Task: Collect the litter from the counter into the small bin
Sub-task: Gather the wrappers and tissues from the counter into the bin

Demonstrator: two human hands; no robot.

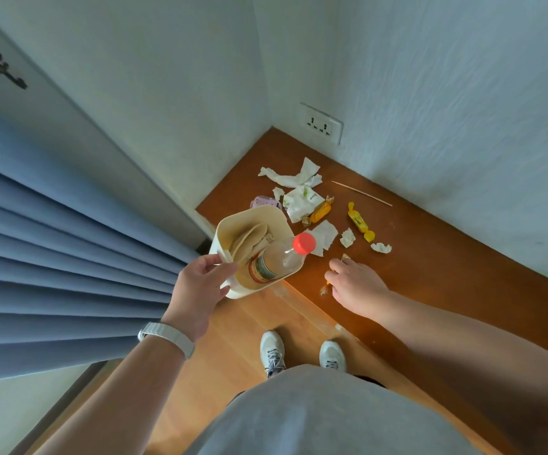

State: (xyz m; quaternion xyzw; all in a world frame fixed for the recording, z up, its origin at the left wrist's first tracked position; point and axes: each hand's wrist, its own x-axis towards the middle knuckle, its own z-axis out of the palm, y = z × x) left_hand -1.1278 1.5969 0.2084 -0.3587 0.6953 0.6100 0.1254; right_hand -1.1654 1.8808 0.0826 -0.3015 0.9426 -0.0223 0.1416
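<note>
While pinching the near rim of the small bin [259,213] with the left hand [197,290], lays the right hand [354,284] on the counter [446,257] at the bin's three o'clock, fingers curled over a sweet [325,288] lying one-to-seven, grip unclear, nearer the litter [302,205] at twelve.

Blue curtain [52,257] left; wall socket [323,124] far right; white shoes [272,351] on wood floor [230,326].

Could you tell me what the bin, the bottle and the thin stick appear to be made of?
The bin looks like matte cream plastic, with a smooth moulded rim. The bottle is clear glossy plastic, see-through, with a red cap. The stick is probably pale wood or bamboo, thin and dull.
</note>
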